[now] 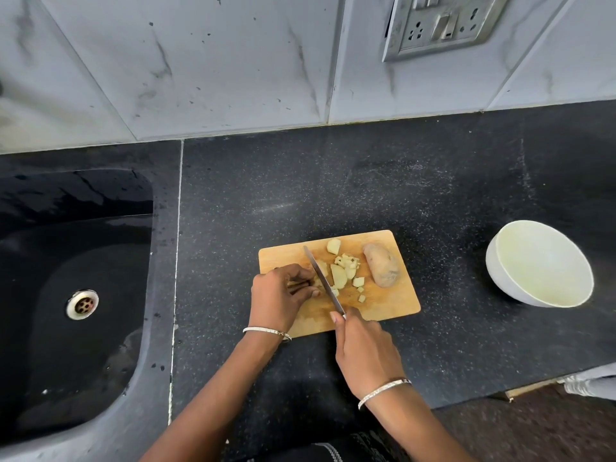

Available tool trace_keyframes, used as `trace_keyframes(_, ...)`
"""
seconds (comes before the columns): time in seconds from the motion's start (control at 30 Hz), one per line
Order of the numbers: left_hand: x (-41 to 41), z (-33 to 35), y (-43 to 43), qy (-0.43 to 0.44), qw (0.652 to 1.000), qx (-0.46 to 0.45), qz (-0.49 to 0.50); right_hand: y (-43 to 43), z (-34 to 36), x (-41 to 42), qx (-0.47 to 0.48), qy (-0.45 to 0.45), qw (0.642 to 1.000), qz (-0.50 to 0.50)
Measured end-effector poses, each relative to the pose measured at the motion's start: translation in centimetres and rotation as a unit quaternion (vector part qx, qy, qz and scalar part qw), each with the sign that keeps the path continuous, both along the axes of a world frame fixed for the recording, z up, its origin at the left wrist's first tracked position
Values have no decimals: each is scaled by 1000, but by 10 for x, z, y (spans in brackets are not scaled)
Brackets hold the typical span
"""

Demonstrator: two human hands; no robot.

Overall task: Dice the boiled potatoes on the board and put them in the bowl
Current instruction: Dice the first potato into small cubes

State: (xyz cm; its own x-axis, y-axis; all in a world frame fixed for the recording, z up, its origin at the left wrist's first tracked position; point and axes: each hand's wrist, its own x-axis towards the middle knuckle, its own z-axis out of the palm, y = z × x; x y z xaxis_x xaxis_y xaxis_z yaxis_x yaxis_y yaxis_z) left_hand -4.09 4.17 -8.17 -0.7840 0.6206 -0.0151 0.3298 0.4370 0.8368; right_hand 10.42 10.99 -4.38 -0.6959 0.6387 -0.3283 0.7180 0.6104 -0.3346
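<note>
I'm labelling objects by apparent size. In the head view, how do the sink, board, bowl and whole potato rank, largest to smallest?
1. sink, largest even though the frame edge cuts it off
2. board
3. bowl, clearly smaller than the board
4. whole potato

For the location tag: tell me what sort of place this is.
Probably a home kitchen: a sink sunk in a dark counter, a tiled wall with a socket, and diced potato on a board.
</note>
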Motion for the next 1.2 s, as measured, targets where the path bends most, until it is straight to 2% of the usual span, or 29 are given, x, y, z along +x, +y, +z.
trace_keyframes(0.5, 7, -2, -1, 10, 999, 19, 32, -12, -9, 3, -7, -31, 999, -15)
trace_keyframes(0.8, 8, -2, -3, -10, 999, 42, 31, -13, -16, 3, 39, -59, 997, -5)
trace_keyframes(1.1, 9, -3, -3, -37, 996, 71, 34, 6, -18, 37, -46, 19, 999, 13)
trace_keyframes(1.2, 10, -5, -4, -54, 995, 72, 46, 11, -16, 36, -38, 53, 998, 8)
